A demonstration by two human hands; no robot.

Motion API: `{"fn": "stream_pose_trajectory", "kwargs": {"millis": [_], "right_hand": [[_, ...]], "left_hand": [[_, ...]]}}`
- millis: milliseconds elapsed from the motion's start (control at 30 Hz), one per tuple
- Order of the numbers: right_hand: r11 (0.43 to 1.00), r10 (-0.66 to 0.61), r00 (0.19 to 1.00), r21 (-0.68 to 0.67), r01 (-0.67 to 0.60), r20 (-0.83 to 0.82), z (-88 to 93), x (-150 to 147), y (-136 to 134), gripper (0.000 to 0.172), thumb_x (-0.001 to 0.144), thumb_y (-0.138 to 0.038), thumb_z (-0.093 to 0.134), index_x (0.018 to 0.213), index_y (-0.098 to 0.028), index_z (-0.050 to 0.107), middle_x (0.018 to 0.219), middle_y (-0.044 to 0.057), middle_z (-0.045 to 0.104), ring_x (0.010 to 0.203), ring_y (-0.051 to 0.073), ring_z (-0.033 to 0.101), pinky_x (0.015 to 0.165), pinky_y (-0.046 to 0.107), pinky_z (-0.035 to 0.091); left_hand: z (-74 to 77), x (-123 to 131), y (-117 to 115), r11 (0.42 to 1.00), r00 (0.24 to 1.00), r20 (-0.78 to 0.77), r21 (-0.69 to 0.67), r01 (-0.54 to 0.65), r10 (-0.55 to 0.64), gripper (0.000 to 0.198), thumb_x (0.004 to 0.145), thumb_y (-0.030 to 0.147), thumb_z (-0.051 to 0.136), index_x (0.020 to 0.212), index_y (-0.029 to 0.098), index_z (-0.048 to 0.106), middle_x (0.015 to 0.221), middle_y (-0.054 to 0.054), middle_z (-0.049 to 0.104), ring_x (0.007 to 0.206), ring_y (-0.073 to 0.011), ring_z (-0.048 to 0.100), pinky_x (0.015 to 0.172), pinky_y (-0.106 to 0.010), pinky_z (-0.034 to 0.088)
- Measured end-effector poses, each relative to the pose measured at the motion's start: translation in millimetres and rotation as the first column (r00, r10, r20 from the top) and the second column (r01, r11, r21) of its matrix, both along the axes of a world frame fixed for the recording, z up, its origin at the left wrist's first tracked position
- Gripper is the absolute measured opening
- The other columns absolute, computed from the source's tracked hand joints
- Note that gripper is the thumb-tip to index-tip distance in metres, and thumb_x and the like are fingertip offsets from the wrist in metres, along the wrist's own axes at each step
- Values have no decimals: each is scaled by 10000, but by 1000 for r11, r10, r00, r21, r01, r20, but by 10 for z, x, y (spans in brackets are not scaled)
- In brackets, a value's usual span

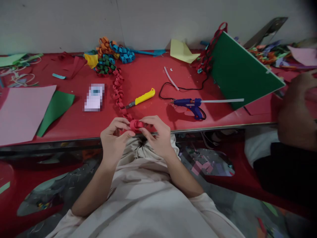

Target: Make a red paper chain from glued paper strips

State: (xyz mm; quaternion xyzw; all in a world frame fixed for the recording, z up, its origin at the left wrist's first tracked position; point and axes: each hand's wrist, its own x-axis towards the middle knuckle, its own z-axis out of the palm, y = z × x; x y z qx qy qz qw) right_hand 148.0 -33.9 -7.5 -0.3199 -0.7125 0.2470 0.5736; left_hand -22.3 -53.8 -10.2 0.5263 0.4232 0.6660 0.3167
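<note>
Between my two hands, at the table's front edge, is the near end of a red paper chain (pixel 118 89). My left hand (pixel 115 135) pinches the left side of its end loop (pixel 135 124). Fingers of my right hand (pixel 158 134) are closed on the loop's right side. From there the chain runs away over the table to green, orange and blue paper links (pixel 106 64). A yellow utility knife (pixel 145 97) lies just beyond my hands. Right of it stands a blue hot glue gun (pixel 189 105) with a long glue stick in its back.
A blurred-out phone-like rectangle (pixel 94 97), pink paper (pixel 23 114) and green paper (pixel 56 110) lie left. A green board (pixel 245 69) leans at the right. Another person's arm (pixel 294 112) is at the far right. A loose glue stick (pixel 170 78) lies behind the gun.
</note>
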Motion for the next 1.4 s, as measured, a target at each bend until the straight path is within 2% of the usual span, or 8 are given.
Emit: {"fn": "stream_pose_trajectory", "kwargs": {"millis": [167, 367, 467, 600, 833, 1000, 1200, 1400], "right_hand": [[999, -27, 999, -48, 26, -28, 6, 0, -13, 131, 964, -240, 716, 1092, -219, 693, 1041, 57, 760, 953, 164, 696, 853, 316, 571], [995, 0, 993, -101, -11, -116, -28, -16, -20, 145, 951, -262, 729, 1068, -223, 652, 1052, 50, 713, 875, 137, 673, 806, 286, 576], [992, 19, 984, -122, -41, -178, -33, -25, -24, 189, 945, -250, 737, 1105, -232, 639, 1088, 47, 696, 929, 135, 688, 837, 275, 588], [995, 38, 994, -86, -47, -102, 25, 5, -35, 327, 989, -233, 676, 1312, -270, 638, 1110, 51, 717, 967, 145, 704, 892, 302, 604], [999, -47, 999, 1, 47, 21, 85, 36, -38, 201, 1015, -243, 630, 1180, -254, 743, 1072, 72, 736, 1013, 165, 706, 899, 309, 595], [999, -53, 999, 12, 53, -1, 71, 17, -38, 154, 999, -240, 657, 1137, -233, 726, 1038, 76, 750, 966, 167, 715, 861, 314, 607], [997, -75, 996, -34, 74, -45, -44, -3, -44, 176, 991, -289, 672, 1158, -234, 677, 1067, 64, 742, 905, 147, 719, 789, 275, 618], [999, -50, 998, 4, 50, -30, -58, 22, -33, 267, 976, -196, 677, 1233, -268, 675, 1114, 56, 755, 1008, 168, 730, 878, 308, 628]], "left_hand": [[20, 14, -2, 998, 997, -16, 1, -69, 69, 240, 1037, 387, 612, 933, 212, 740, 799, -13, 643, 727, -111, 594, 708, -236, 467], [20, 16, -29, 1000, 981, -195, -7, -3, 1, 385, 984, 444, 684, 1319, 258, 649, 1203, -74, 686, 1013, -167, 653, 893, -281, 506], [-10, 8, -50, 994, 946, -315, -99, 52, -81, 413, 920, 435, 766, 1273, 234, 691, 1209, -84, 692, 1077, -198, 651, 927, -291, 491], [-10, 25, -51, 995, 963, -267, -98, 13, -39, 360, 912, 389, 779, 1227, 226, 717, 1186, -74, 715, 1060, -183, 673, 915, -272, 508], [104, 55, -23, 996, 982, -175, -23, -82, 77, 385, 872, 406, 821, 1184, 204, 723, 1071, -66, 719, 842, -127, 671, 672, -199, 498], [94, 95, -28, 999, 989, -142, 43, -29, 35, 301, 926, 358, 771, 1186, 214, 721, 1142, -91, 739, 1021, -183, 710, 938, -293, 552], [122, 154, -51, 997, 988, -142, -30, -64, 59, 404, 890, 382, 809, 1237, 214, 689, 1173, -89, 733, 1021, -164, 708, 767, -206, 541], [60, 152, -22, 963, 988, 139, -253, 97, -63, 283, 832, 416, 859, 995, 216, 744, 1092, -45, 700, 1012, -134, 676, 937, -225, 536]]}}
